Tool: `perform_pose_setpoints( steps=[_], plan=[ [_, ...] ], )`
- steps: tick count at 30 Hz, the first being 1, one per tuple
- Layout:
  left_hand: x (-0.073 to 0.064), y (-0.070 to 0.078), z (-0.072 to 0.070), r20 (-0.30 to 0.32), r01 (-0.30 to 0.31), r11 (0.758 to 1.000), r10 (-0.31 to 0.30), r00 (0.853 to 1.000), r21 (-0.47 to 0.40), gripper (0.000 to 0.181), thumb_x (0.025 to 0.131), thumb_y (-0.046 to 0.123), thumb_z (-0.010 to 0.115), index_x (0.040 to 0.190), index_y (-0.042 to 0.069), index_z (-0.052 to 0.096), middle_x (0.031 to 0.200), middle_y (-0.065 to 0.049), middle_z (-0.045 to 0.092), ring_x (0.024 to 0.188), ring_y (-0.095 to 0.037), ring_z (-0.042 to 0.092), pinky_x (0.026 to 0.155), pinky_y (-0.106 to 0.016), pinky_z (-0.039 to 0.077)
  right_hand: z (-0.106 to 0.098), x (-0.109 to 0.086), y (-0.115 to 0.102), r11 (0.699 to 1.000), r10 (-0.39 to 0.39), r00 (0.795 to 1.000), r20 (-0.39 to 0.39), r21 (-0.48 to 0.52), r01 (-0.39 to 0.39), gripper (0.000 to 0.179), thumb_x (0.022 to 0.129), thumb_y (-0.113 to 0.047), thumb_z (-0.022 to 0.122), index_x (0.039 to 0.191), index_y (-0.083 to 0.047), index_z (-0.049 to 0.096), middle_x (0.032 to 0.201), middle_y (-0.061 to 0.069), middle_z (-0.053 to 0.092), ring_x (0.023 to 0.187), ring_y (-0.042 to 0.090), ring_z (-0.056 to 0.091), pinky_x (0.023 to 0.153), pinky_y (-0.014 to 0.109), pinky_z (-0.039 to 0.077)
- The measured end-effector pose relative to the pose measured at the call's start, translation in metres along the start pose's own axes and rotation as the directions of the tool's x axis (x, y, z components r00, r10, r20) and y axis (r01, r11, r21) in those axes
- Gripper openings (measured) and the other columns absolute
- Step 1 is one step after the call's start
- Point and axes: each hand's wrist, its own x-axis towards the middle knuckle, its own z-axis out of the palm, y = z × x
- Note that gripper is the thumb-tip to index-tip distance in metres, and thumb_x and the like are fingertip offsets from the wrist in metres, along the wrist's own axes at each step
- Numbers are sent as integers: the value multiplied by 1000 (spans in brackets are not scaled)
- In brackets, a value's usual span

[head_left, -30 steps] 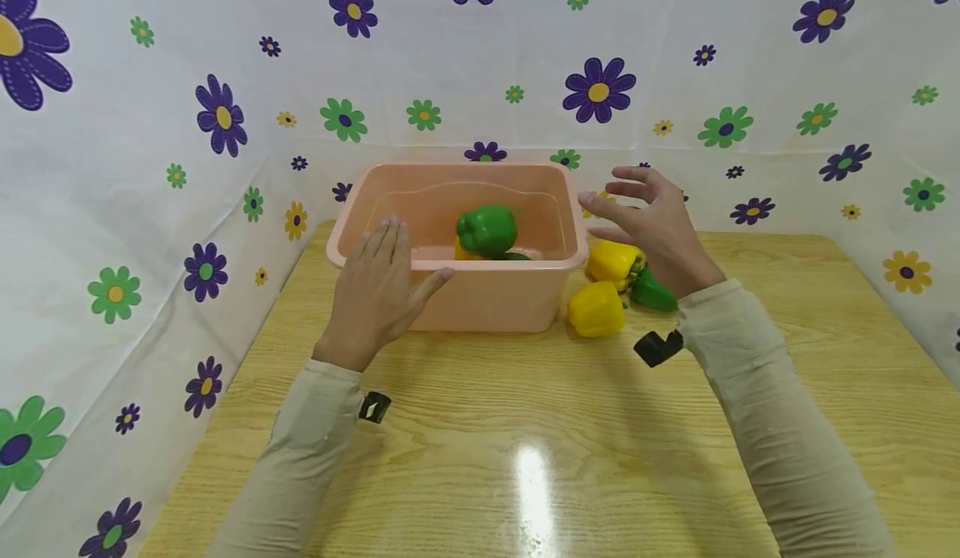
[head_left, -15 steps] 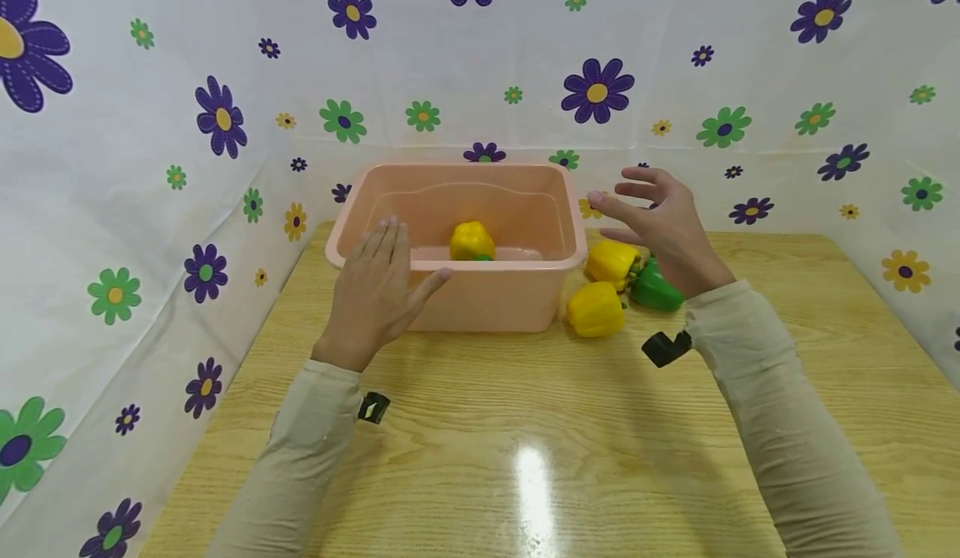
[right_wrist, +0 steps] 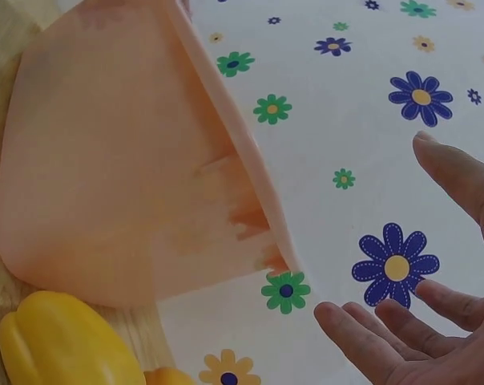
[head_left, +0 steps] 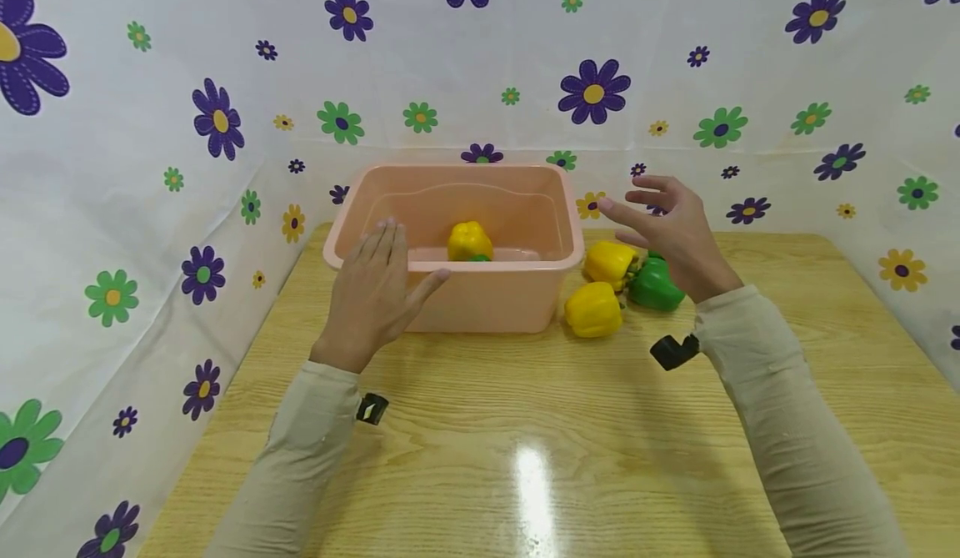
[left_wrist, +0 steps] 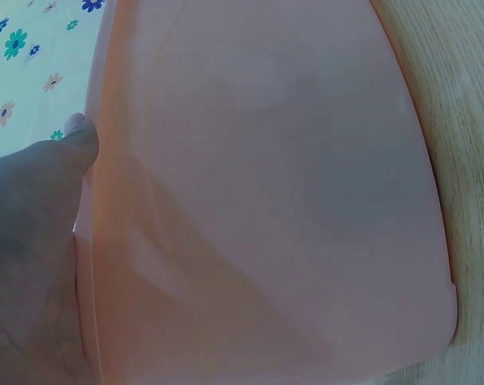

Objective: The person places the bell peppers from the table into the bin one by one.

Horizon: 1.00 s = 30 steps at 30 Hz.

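A pink plastic tub (head_left: 480, 299) stands toward the back of the table. My left hand (head_left: 367, 299) rests on its front-left rim, fingers straight; in the left wrist view the thumb (left_wrist: 78, 136) lies at the rim. Inside the tub sits a yellow bell pepper (head_left: 469, 241), with a bit of a green one (head_left: 480, 258) showing above the front wall. My right hand (head_left: 678, 237) hovers right of the tub with fingers spread and loosely bent, holding nothing. Below it on the table are two yellow bell peppers (head_left: 592, 309) and a green bell pepper (head_left: 655, 284), partly hidden.
The wooden table (head_left: 465, 424) reaches toward me in front of the tub. A white cloth (head_left: 525, 57) printed with flowers hangs behind and along both sides. Black wrist-camera mounts (head_left: 673, 351) stick out from both sleeves.
A green bell pepper, seen high in the tub a second ago, has dropped low behind the front wall. My right hand has drifted rightward, away from the tub. The left hand stays at the rim.
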Motion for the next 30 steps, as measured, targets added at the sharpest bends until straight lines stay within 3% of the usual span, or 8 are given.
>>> perform_pose_setpoints(
  steps=[9, 30],
  plan=[
    [0, -1, 1, 3, 1, 1000, -1, 1000, -4, 97, 101, 67, 40, 153, -13, 25, 162, -28, 24, 152, -39, 20, 125, -48, 14, -7, -1, 12, 999, 17, 1000, 11, -47, -17, 91, 87, -43, 79, 155, -5, 31, 152, 20, 38, 133, 37, 46, 108, 51, 46],
    [0, -1, 1, 6, 1, 1000, -1, 1000, -7, 97, 100, 67, 40, 154, -13, 25, 162, -28, 24, 152, -39, 21, 125, -48, 14, -10, -7, 48, 982, 107, 994, 7, -159, -105, 95, 83, -51, 81, 154, -6, 36, 154, 20, 41, 138, 40, 44, 112, 56, 41]
  ],
)
